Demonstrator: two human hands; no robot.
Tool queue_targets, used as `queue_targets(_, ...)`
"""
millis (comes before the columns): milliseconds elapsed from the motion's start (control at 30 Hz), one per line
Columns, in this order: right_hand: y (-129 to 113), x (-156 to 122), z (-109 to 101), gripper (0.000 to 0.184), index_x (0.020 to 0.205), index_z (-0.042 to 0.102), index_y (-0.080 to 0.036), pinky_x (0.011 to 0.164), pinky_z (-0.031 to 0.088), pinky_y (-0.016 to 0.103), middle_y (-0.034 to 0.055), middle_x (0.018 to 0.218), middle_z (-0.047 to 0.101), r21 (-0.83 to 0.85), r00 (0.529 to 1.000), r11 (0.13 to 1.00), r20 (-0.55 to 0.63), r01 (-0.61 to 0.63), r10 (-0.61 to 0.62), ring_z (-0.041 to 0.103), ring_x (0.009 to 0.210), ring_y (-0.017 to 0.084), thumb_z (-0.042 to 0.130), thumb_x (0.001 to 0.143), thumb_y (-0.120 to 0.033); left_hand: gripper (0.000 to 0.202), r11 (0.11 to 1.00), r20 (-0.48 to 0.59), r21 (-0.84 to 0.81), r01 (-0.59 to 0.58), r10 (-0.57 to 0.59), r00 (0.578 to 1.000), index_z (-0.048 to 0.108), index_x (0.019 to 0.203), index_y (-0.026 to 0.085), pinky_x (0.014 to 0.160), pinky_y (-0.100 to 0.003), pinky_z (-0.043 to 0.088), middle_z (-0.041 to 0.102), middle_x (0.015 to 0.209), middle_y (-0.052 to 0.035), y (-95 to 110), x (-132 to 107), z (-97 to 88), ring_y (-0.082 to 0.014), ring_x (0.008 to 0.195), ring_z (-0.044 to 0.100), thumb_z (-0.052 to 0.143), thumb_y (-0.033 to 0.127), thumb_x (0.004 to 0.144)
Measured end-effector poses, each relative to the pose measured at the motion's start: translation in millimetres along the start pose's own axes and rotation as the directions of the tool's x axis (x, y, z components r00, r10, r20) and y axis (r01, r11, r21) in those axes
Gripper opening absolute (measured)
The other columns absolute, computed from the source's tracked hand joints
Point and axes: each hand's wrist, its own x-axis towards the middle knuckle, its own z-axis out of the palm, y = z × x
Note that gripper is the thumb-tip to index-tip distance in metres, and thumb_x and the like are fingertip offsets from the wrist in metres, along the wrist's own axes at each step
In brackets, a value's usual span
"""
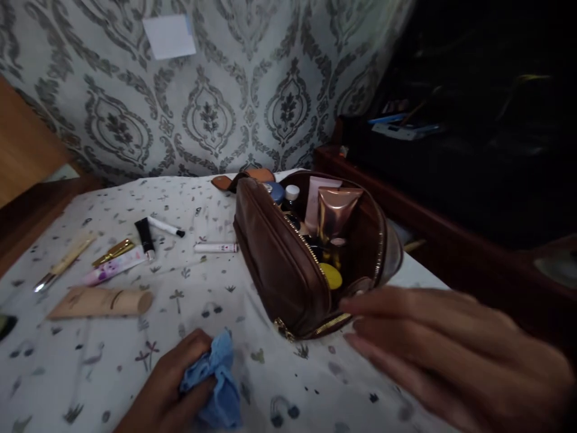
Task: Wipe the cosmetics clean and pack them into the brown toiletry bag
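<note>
My left hand point(174, 385) is closed on a crumpled blue cloth point(219, 385) low over the patterned sheet. A brown makeup bag point(279, 264) with a gold zipper stands unzipped in the middle. Inside it are a shiny rose-gold tube point(338, 210), a pale pink tube point(313, 204), a white-capped bottle point(292, 192) and a round yellow item point(331, 275). At the bag's near right corner is my right hand point(446, 343), slightly blurred, its fingers stretched out with nothing seen in them. Whether its fingertips touch the rim I cannot tell.
On the sheet point(180, 355) at left lie a beige tube point(106, 302), a pink-and-white tube point(115, 266), a gold item point(112, 251), a black tube point(145, 237), a brush point(65, 261) and a white pen-like stick point(215, 247). A dark wooden edge point(406, 234) runs along the right.
</note>
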Motion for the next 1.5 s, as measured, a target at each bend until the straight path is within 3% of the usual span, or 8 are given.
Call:
queue_targets(200,-30.0,-16.8,61.0,0.029,0.075,0.063,-0.02,0.055,0.053,0.029,0.0079,0.081,0.072,0.118,0.925,0.98,0.33,0.158,-0.189,0.066,0.066,0.016,0.05,0.101,-0.025,0.021,0.999,-0.009,-0.025,0.043,-0.043,0.999,0.064,0.081,0.024,0.07,-0.027,0.053,0.065,0.079,-0.0011,8.2,12.9,-6.5,-0.0199,0.078,0.062,0.054,0.041,0.088)
queue_targets(400,-44.1,-23.1,125.8,0.019,0.084,0.065,-0.016,0.061,0.05,0.026,0.0067,0.094,0.068,0.267,0.867,0.959,0.495,-0.09,-0.056,0.065,0.071,0.015,0.055,0.097,-0.024,0.022,0.972,-0.296,0.234,-0.039,0.109,0.949,0.059,0.098,0.021,0.083,-0.03,0.049,0.062,0.092,-0.0019,4.9,71.0,-38.0,-0.0204,0.089,0.059,0.047,0.038,0.092)
queue_targets(600,-35.9,-32.1,156.7,0.013,0.077,0.065,-0.015,0.068,0.049,0.025,0.0033,0.081,0.064,0.396,0.875,0.852,0.466,-0.341,0.134,0.061,0.071,0.014,0.06,0.088,-0.013,0.035,0.683,0.025,0.721,-0.116,0.142,0.99,0.061,0.12,0.019,0.096,-0.04,0.045,0.06,0.113,-0.0108,-9.5,155.1,-49.3,-0.0272,0.108,0.055,0.043,0.018,0.089)
queue_targets(800,-31.8,-37.4,154.6,0.012,0.077,0.065,-0.015,0.067,0.048,0.024,0.0026,0.08,0.062,0.465,0.887,0.793,0.418,-0.393,0.194,0.058,0.07,0.012,0.06,0.086,-0.012,0.031,0.618,0.237,0.756,-0.217,0.05,0.97,0.066,0.108,0.019,0.092,-0.035,0.046,0.066,0.106,-0.0088,-21.4,183.1,-44.8,-0.0259,0.101,0.061,0.05,0.013,0.082)
queue_targets(967,-32.9,-36.9,152.1,0.012,0.098,0.063,-0.016,0.067,0.049,0.025,0.0037,0.089,0.063,0.453,0.867,0.771,0.431,-0.447,0.249,0.057,0.069,0.012,0.056,0.088,-0.013,0.021,0.603,0.255,0.766,-0.221,0.031,0.967,0.062,0.103,0.016,0.089,-0.037,0.046,0.063,0.103,-0.0111,-4.9,164.1,-61.6,-0.0286,0.103,0.06,0.052,0.023,0.086)
queue_targets(1133,-31.9,-41.1,154.7,0.053,0.141,0.035,-0.015,0.065,0.05,0.028,0.0086,0.107,0.061,0.465,0.837,0.707,0.41,-0.533,0.362,0.057,0.067,0.011,0.053,0.091,-0.019,0.023,0.724,0.319,0.627,-0.289,0.1,0.942,0.058,0.108,0.018,0.093,-0.036,0.044,0.059,0.109,-0.0088,16.5,98.6,-71.5,-0.0253,0.106,0.057,0.049,0.034,0.095)
queue_targets(1333,-28.8,-38.7,159.2,0.019,0.11,0.061,-0.018,0.068,0.05,0.028,0.005,0.095,0.064,0.414,0.847,0.756,0.403,-0.506,0.346,0.059,0.073,0.014,0.057,0.092,-0.018,0.02,0.888,0.386,0.363,-0.281,0.131,0.913,0.061,0.109,0.023,0.086,-0.033,0.047,0.061,0.107,-0.0052,12.5,36.0,-56.2,-0.0218,0.103,0.059,0.045,0.028,0.099)
queue_targets(1500,-30.1,-37.7,160.6,0.017,0.103,0.063,-0.018,0.063,0.046,0.025,-0.0027,0.073,0.06,0.367,0.8,0.73,0.437,-0.576,0.411,0.055,0.064,0.012,0.063,0.086,-0.014,0.034,0.895,-0.004,0.39,-0.217,0.237,0.971,0.058,0.125,0.023,0.092,-0.038,0.048,0.066,0.114,-0.0055,-5.2,24.1,-50.8,-0.023,0.106,0.061,0.046,0.017,0.094)
